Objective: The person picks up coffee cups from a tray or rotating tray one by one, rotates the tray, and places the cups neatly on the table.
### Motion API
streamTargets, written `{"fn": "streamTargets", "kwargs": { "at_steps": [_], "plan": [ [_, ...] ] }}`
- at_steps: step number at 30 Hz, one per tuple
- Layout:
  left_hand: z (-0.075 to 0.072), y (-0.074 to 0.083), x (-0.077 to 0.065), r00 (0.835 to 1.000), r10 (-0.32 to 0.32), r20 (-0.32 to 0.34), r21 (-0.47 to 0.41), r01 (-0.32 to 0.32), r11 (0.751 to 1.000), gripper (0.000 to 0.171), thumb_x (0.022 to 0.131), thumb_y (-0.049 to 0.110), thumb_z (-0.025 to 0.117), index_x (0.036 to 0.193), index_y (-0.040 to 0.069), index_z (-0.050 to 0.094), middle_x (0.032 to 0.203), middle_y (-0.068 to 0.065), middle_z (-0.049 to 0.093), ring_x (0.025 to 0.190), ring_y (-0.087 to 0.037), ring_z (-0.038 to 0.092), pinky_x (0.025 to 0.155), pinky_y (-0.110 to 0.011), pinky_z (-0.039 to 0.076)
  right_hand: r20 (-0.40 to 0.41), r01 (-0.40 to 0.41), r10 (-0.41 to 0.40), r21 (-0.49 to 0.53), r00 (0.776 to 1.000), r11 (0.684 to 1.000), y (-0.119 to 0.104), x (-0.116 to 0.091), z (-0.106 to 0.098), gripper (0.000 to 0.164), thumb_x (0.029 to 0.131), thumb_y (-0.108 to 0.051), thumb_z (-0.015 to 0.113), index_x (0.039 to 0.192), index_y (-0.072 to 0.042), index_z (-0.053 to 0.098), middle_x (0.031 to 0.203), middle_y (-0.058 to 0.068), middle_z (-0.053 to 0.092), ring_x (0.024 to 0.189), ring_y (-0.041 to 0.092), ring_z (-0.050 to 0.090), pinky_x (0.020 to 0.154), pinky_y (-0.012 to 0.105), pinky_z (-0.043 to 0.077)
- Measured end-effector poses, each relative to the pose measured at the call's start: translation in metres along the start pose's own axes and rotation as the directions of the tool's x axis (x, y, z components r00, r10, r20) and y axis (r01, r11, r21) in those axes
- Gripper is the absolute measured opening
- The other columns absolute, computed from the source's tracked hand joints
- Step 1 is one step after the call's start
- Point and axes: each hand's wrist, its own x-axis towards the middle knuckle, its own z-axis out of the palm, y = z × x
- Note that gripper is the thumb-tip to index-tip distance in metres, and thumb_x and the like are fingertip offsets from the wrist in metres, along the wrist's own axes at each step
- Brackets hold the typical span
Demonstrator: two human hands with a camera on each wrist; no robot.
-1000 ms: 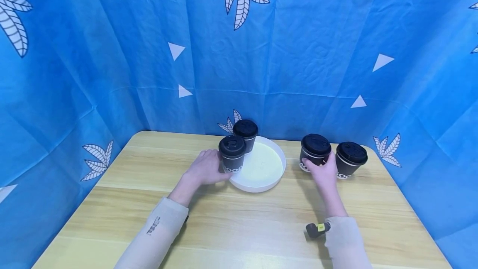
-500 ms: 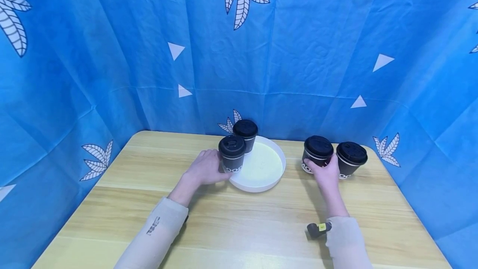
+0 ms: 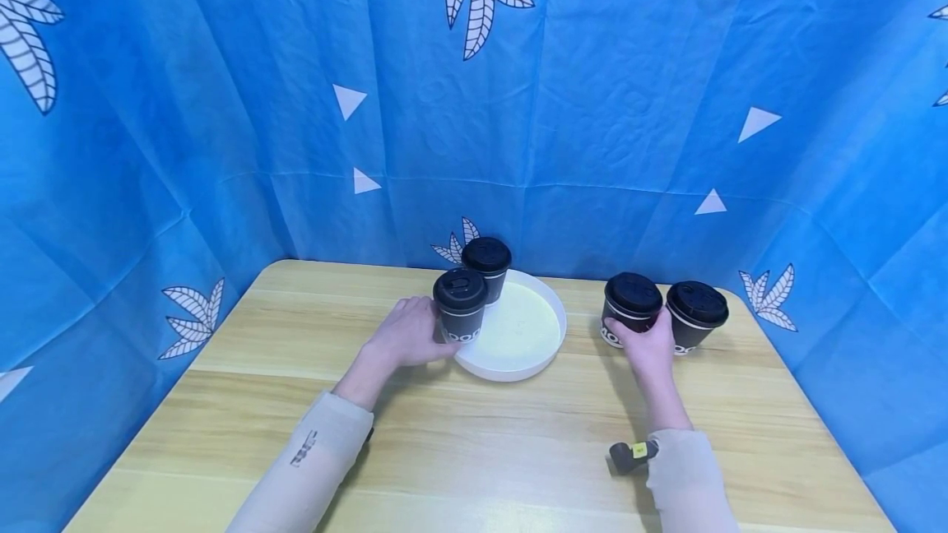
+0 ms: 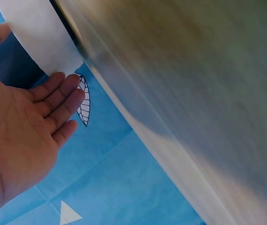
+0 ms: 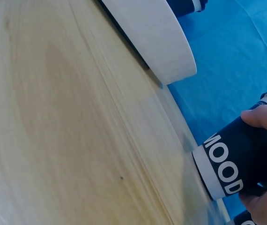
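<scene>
In the head view, my left hand (image 3: 406,331) holds a black lidded coffee cup (image 3: 462,303) at the left of a round white tray (image 3: 511,373). Its thumb lies along the cup's front; its fingers pass behind and are hidden there. In the left wrist view the palm (image 4: 18,133) faces the camera, with the tray wall (image 4: 42,37) hiding much of the cup. A second coffee cup (image 3: 489,266) stands behind on the tray. At the right, my right hand (image 3: 650,344) grips another coffee cup (image 3: 632,300), its MOOD lettering plain in the right wrist view.
A further lidded coffee cup (image 3: 696,315) stands close on the right of the gripped one. Near the right cuff is a small black device (image 3: 628,456) with a yellow label. A blue patterned curtain (image 3: 615,105) rises behind the wooden table (image 3: 489,451).
My right hand and its coffee cup have shifted slightly right, closer to the neighbouring cup, and dipped a little at the end. The left hand and its cup have stayed in place.
</scene>
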Motion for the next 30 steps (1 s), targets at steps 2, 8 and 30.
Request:
{"fn": "streamTargets", "kwargs": {
  "at_steps": [2, 8, 30],
  "plan": [
    [0.000, 0.000, 0.000, 1.000, 0.000, 0.001, 0.000, 0.000, 1.000, 0.081, 0.082, 0.065, 0.074, 0.136, 0.005, 0.060, 0.120, -0.011, 0.067, 0.112, -0.030, 0.059, 0.104, -0.047, 0.043, -0.005, 0.000, 0.000, -0.004, 1.000, 1.000, 0.001, 0.000, 0.000, 0.085, 0.082, -0.013, 0.085, 0.150, 0.005, 0.036, 0.146, 0.028, 0.050, 0.138, 0.040, 0.045, 0.120, 0.051, 0.031],
    [0.000, 0.001, 0.000, 1.000, 0.004, 0.000, -0.002, -0.004, 1.000, 0.082, 0.082, 0.064, 0.074, 0.137, 0.005, 0.059, 0.122, -0.011, 0.067, 0.113, -0.030, 0.059, 0.104, -0.047, 0.043, -0.010, -0.007, 0.007, -0.004, 1.000, 1.000, 0.004, 0.001, -0.001, 0.088, 0.082, -0.012, 0.086, 0.152, 0.005, 0.035, 0.147, 0.029, 0.050, 0.139, 0.040, 0.045, 0.121, 0.052, 0.031],
    [0.000, 0.001, 0.000, 1.000, 0.011, -0.005, -0.013, -0.011, 1.000, 0.078, 0.082, 0.062, 0.076, 0.134, 0.006, 0.062, 0.120, -0.009, 0.067, 0.110, -0.027, 0.059, 0.101, -0.046, 0.045, 0.116, -0.093, 0.095, -0.020, 0.989, 0.995, 0.001, -0.020, -0.013, 0.091, 0.088, -0.011, 0.077, 0.159, 0.008, 0.023, 0.159, 0.031, 0.036, 0.146, 0.045, 0.039, 0.122, 0.052, 0.029]
  ]
}}
